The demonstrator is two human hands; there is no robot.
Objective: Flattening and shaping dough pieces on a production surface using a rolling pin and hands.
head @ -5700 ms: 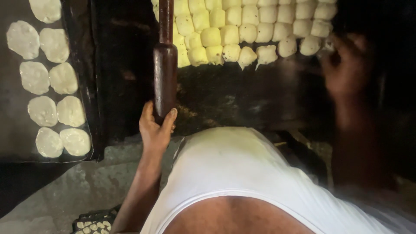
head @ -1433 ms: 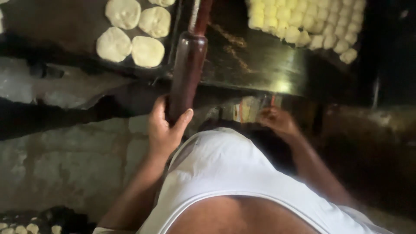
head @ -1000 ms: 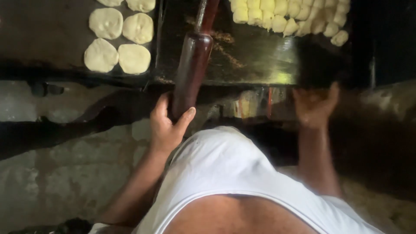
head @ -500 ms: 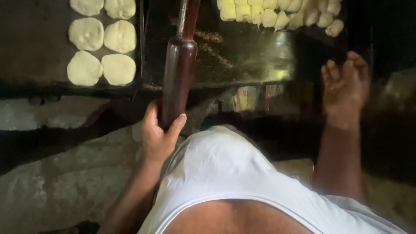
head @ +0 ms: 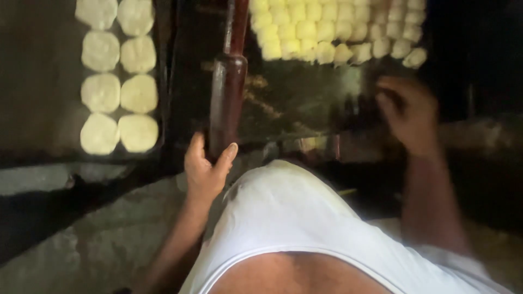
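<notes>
My left hand (head: pixel 206 170) wrapping around the near end of the dark rolling pin (head: pixel 227 90) lying on the dark work board (head: pixel 305 103), my right hand (head: pixel 409 111) hovering blurred, fingers loosely curled, empty, near the small dough pieces (head: pixel 332 30), flattened dough rounds (head: pixel 119 81) lying on a tray to the left.

Left hand (head: pixel 206 170) closed around the near end of the dark rolling pin (head: pixel 227 92), thumb up along one side, fingers wrapped on the other, forearm slanting down and away from the pin toward the body. Right hand (head: pixel 409 111) well to the right of the pin, blurred, palm down with fingers loosely curled and spread, gripping nothing that can be made out. Right forearm running straight back from that hand, roughly parallel to the pin.
</notes>
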